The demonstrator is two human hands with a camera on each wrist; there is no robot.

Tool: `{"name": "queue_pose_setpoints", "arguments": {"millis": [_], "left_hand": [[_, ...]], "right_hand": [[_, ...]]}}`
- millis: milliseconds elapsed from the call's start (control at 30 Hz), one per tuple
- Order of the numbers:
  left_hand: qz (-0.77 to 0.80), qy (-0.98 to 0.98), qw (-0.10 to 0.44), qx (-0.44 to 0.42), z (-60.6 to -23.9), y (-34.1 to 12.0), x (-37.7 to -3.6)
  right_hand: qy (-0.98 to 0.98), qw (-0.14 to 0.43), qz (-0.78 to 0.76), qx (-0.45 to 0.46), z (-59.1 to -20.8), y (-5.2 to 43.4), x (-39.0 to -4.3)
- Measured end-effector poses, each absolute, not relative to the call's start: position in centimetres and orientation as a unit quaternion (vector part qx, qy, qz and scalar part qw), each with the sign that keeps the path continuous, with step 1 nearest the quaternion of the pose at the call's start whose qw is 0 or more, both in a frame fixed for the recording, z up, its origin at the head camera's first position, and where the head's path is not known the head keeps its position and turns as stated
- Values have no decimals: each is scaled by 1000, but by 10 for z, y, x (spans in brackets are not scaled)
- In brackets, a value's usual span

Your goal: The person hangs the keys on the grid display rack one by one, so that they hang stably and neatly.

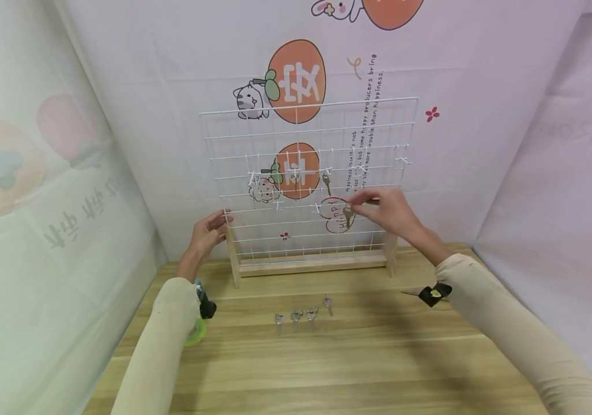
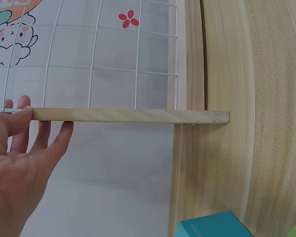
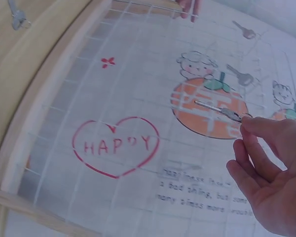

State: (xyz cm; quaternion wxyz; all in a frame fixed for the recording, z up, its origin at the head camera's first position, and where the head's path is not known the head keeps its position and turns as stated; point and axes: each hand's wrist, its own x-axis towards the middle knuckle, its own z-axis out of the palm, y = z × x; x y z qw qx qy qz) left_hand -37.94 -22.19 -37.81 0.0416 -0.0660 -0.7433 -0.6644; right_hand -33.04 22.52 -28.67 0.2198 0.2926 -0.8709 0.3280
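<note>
A white wire grid rack stands in a wooden base, with small white hooks on its wires. My left hand holds the top of its wooden side post, thumb on one side and fingers on the other. My right hand pinches the ring end of a key between thumb and fingertips, in front of the grid. Two more keys, one of them this dark key, hang from hooks to the left of it. Several loose keys lie on the table before the rack.
The wooden table meets a printed cloth backdrop behind the rack, with cloth at both sides. A green tape roll lies near the left forearm. A teal box appears in the left wrist view.
</note>
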Motion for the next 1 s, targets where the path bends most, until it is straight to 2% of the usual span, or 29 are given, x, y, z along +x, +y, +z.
{"name": "queue_pose_setpoints", "arguments": {"millis": [433, 1000], "left_hand": [[-662, -746, 47, -61, -379, -224, -381], [-669, -738, 49, -70, -378, -222, -380]], "right_hand": [[-853, 294, 350, 253, -250, 244, -341], [-867, 291, 349, 205, -248, 250, -353]]}}
